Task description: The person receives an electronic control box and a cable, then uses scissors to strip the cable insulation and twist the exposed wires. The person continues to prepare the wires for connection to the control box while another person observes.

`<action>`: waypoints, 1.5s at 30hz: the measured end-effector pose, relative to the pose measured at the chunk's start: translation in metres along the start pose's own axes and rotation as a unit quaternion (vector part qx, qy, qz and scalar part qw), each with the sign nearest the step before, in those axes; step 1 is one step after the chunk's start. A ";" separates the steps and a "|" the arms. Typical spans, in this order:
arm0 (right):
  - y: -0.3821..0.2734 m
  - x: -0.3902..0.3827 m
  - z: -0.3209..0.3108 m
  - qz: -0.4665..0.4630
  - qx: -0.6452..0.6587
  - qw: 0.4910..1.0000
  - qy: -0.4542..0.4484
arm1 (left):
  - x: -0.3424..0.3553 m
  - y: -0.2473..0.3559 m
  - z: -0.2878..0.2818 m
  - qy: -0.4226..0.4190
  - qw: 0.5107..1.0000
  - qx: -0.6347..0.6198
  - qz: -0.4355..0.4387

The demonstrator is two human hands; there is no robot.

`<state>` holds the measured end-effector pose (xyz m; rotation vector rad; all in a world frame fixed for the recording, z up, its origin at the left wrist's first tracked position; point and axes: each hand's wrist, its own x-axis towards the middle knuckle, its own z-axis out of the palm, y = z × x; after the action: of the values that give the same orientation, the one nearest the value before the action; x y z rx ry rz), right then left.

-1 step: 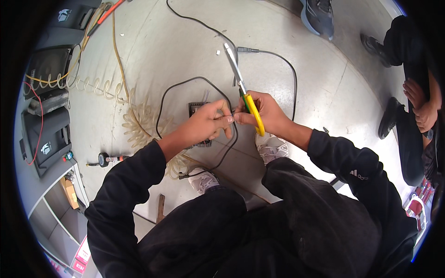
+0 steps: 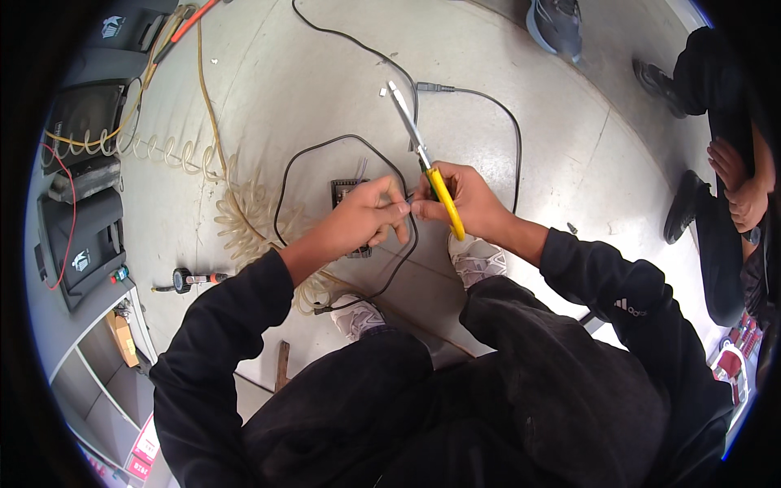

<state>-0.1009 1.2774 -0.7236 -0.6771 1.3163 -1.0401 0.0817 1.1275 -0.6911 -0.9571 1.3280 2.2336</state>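
Observation:
My right hand (image 2: 476, 202) grips yellow-handled scissors (image 2: 440, 189), their long silver blades pointing up and away. Thumb and forefinger of that hand also pinch in front of me, meeting the fingertips of my left hand (image 2: 362, 218). The left fingers are closed in a pinch too; a tiny bluish-dark bit shows between the two hands, too small to name. Close beside the fingertips passes a looped black cable (image 2: 358, 137). Partly hidden beneath my left hand, a dark rectangular part (image 2: 342, 185) with small fittings and thin wires lies on the floor.
A clear coiled air hose (image 2: 244, 215) lies left of my hands. Dark cases (image 2: 81, 244) and a grey shelf (image 2: 93, 370) line the left. A gauge (image 2: 181, 280) rests on the floor. At right another person's clasped hands (image 2: 744, 199) show; a shoe (image 2: 556, 28) stands ahead.
The scissors have tilted slightly, their tip shifting a little to the left. The green part beside the yellow handle no longer shows. My hands stay nearly in place.

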 end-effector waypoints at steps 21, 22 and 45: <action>-0.003 -0.019 0.017 0.043 0.072 0.994 0.069 | -0.010 -0.031 0.036 0.225 0.874 0.345 0.257; -0.006 -0.018 0.014 0.043 0.049 0.995 0.072 | -0.011 -0.028 0.034 0.245 0.883 0.325 0.235; -0.016 -0.016 0.017 0.074 -0.243 0.967 -0.027 | -0.011 0.005 0.001 0.282 0.944 0.092 0.146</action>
<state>-0.0871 1.2828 -0.6989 -0.9473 1.5643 -0.5712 0.0858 1.1259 -0.6798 -1.4805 2.0022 2.0528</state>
